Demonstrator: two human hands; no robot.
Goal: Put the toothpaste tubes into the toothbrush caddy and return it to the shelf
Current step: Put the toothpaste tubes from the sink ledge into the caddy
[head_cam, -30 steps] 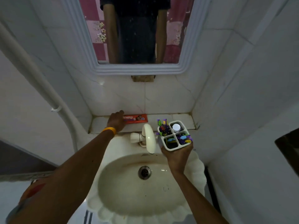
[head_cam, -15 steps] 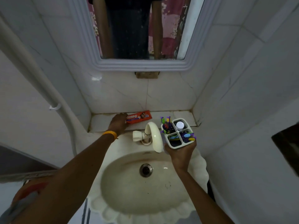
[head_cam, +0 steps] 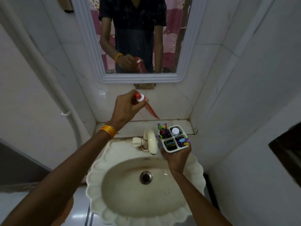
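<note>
My left hand (head_cam: 126, 107) grips a red toothpaste tube (head_cam: 150, 109) near its white cap, held in the air above the tiled shelf (head_cam: 128, 127), flat end pointing down to the right. My right hand (head_cam: 176, 156) holds the white four-compartment toothbrush caddy (head_cam: 173, 150) from below, over the right rim of the sink. Its compartments hold colourful toothbrushes and one white-capped tube (head_cam: 175, 131). The red tube's lower end hangs a little above and left of the caddy.
A cream tap (head_cam: 150, 141) stands just left of the caddy, over the scalloped basin (head_cam: 143, 186). A mirror (head_cam: 138, 36) hangs above the shelf. Tiled walls close in on both sides, and a white pipe (head_cam: 48, 75) runs down the left wall.
My left hand has lifted the red toothpaste tube off the shelf and swung it upright in the air. The caddy in my right hand has stayed about where it was.
</note>
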